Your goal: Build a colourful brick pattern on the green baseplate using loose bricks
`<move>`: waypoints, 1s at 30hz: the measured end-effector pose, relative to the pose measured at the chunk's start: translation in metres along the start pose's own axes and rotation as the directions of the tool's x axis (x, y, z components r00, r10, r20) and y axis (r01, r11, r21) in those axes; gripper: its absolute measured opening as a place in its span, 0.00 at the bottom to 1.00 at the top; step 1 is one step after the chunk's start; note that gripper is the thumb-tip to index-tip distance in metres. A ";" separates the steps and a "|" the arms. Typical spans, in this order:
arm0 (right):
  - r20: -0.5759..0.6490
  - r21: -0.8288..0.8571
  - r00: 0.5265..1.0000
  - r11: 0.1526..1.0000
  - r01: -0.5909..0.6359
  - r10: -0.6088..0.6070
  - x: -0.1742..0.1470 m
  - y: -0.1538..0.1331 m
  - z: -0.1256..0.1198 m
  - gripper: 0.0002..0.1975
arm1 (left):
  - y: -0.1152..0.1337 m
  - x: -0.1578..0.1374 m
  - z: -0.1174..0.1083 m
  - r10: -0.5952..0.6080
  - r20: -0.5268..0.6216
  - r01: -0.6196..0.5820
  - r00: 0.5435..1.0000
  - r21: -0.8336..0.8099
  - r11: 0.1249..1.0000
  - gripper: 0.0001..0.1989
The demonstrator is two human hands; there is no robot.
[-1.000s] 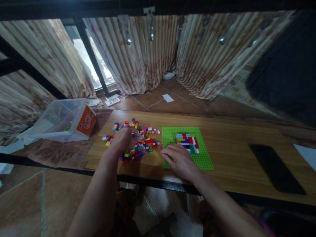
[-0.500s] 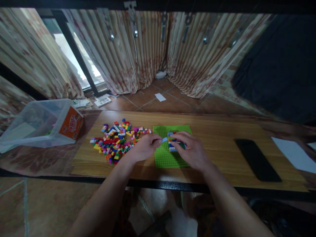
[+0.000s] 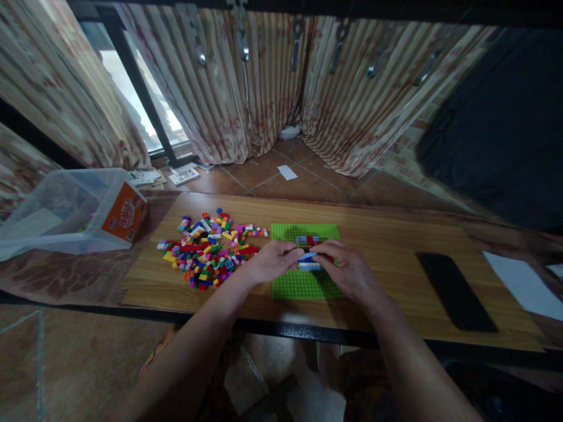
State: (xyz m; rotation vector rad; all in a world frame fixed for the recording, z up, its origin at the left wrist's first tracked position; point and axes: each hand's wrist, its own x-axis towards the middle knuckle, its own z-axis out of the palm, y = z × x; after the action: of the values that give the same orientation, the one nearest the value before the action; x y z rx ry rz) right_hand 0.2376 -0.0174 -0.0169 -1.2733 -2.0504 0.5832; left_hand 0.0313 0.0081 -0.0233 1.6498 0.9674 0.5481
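- The left hand [image 3: 273, 261] has thumb and fingers closed on the left end of a light blue piece [image 3: 307, 257].
- The right hand [image 3: 347, 266] pinches the same piece from the other end, so 2 hands share it — fingertips nearly meeting.
- That piece is above the green baseplate [image 3: 285, 288]; whether it touches the bricks below, I cannot tell.
- Built bricks [image 3: 303, 239] sit on the baseplate, light blue and red along the far edge, with white at the near side; the hands hide part of them.
- A loose, many-coloured brick pile [image 3: 209, 249] spreads over the wooden tabletop [image 3: 378, 225], left of the baseplate.
- Beyond the pile, at far left, stands a clear plastic bin [image 3: 65, 243] with an orange label [image 3: 126, 214].
- To the right — well apart from the hands — lie a flat black object [image 3: 457, 293] and white paper [image 3: 523, 287].
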 end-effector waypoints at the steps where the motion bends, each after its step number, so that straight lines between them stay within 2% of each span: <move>1: -0.013 -0.010 1.000 1.000 -0.020 0.020 0.000 0.001 0.000 0.08 | -0.001 0.001 0.000 -0.006 -0.026 0.007 1.000 0.010 1.000 0.20; 5: -0.071 -0.081 0.993 0.992 -0.099 0.094 0.002 0.010 0.001 0.07 | -0.011 0.007 -0.006 -0.019 -0.159 0.030 0.987 0.065 0.997 0.19; 7: -0.078 -0.117 0.992 0.987 -0.110 0.102 0.003 0.013 0.002 0.07 | -0.015 0.009 -0.009 -0.025 -0.188 0.042 0.982 0.091 0.995 0.17; 12: -0.103 -0.155 0.987 0.978 -0.137 0.122 0.005 0.017 0.007 0.05 | -0.012 0.010 -0.007 -0.006 -0.191 0.039 0.982 0.174 0.984 0.12; 20: -0.183 -0.190 0.968 0.960 -0.205 0.170 0.005 0.019 0.009 0.06 | -0.007 0.015 0.004 0.047 -0.268 0.034 0.962 0.292 0.956 0.07; 30: -0.251 -0.082 0.936 0.958 -0.274 0.246 0.007 0.022 0.011 0.08 | -0.006 0.017 0.007 0.049 -0.292 0.058 0.955 0.348 0.936 0.08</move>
State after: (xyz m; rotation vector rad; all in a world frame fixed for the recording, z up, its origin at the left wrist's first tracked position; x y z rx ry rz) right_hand 0.2412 -0.0025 -0.0370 -1.6167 -1.7519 0.4076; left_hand 0.0442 0.0180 -0.0326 1.9175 1.3532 0.6612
